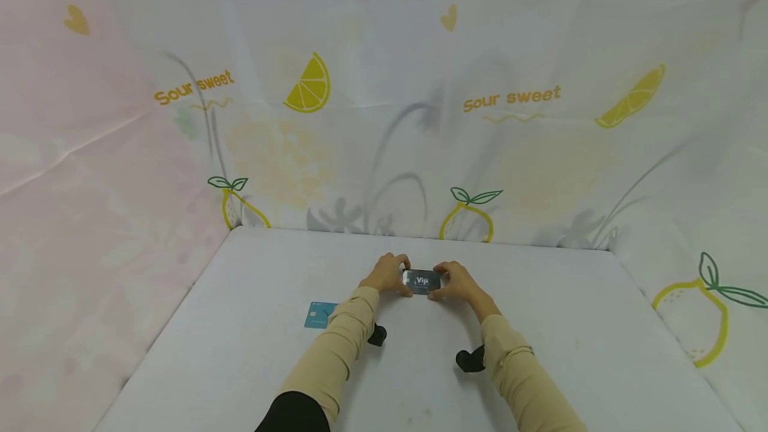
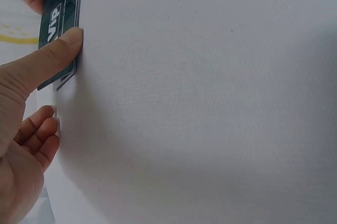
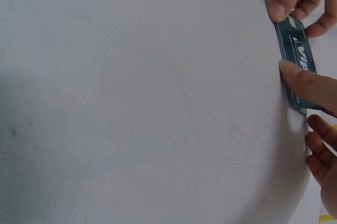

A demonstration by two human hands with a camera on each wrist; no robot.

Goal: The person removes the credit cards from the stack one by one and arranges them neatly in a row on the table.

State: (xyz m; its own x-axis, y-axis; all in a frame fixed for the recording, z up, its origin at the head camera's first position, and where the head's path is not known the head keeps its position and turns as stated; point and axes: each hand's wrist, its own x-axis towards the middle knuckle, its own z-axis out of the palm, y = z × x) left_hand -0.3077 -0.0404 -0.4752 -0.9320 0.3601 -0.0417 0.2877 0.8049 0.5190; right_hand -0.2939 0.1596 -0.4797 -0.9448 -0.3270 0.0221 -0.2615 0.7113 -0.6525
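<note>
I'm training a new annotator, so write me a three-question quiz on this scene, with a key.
1. Short answer: What word is printed on the dark card?
2. True or false: Only one hand touches that card.
3. Fill in: In the head view, the blue card is partly hidden by the person's ____ sleeve.

Key:
1. Vip.
2. False; the left hand and right hand both hold it.
3. left.

Blue card (image 1: 320, 315) partly hidden by left sleeve (image 1: 336, 345), fine print on Vip card (image 1: 422, 281) too small to read, left hand (image 1: 386, 275) cropped in left wrist view, right hand (image 1: 455, 282) cropped in right wrist view, black shape (image 1: 295, 412) cut off at head view's bottom edge
</note>
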